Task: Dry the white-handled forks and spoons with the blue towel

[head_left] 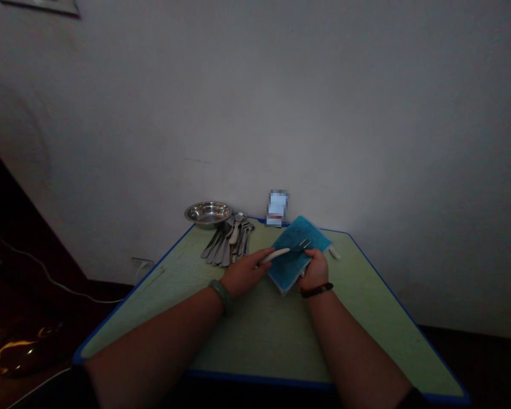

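Head view. L hand [244, 274] closed round the white handle of a stainless fork [277, 255], the handle running from the palm toward R hand [314, 269]. R hand closed on a teal terry cloth [290, 262], gathering it up at the fork's head. Hands close together, not touching each other; fork spans the gap between them. Tines [304, 245] stand just above R hand's fingers, angled up and away, clear of the fold as far as visible. Whether R hand also touches the metal: can't tell.

Grip reading: L hand seems to fix the fork by the handle while R hand keeps the cloth bunched at the head, so the cloth stays up at the tines and off the table. Fork looks clean and bright at tines, no marks discernible at this res.

Beyond L hand, near the wall: stainless bowl [208, 213] and, just R of it, loose pile of spoons & forks [230, 241], handles toward L hand, heads toward wall. Beyond R hand: small white item [334, 253] just past cloth's edge, ID unclear. Blurred card [277, 208] upright at wall behind cloth. All on green table w/ blue edging [259, 335]. L of L hand, low on wall: socket [141, 264] w/ white cable [55, 281].
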{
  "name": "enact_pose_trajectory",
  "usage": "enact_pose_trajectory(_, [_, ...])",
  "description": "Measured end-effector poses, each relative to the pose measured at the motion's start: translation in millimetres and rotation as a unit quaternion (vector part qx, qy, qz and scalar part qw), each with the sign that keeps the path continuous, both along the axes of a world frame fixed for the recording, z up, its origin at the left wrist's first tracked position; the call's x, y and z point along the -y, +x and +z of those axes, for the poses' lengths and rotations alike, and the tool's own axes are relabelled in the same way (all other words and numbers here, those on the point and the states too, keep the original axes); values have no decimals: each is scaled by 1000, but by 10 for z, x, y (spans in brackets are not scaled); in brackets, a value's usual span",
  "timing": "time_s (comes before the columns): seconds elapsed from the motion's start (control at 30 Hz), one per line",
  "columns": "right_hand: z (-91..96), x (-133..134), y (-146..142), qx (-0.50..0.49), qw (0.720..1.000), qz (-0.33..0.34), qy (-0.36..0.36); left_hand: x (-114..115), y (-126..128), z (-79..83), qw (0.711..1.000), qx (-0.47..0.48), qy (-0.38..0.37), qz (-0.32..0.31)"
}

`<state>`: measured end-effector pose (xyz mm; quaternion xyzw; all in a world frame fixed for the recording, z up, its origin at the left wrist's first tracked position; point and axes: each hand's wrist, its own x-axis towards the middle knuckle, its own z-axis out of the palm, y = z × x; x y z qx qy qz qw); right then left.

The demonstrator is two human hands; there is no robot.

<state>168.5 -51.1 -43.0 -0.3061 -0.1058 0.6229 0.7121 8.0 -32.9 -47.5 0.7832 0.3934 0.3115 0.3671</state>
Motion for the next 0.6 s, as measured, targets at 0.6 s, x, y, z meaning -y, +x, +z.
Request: enact_pose_trajectory(0.6, [-4,8,-6,46,998,-22,20,-22,18,-36,987,-14,-161,-9])
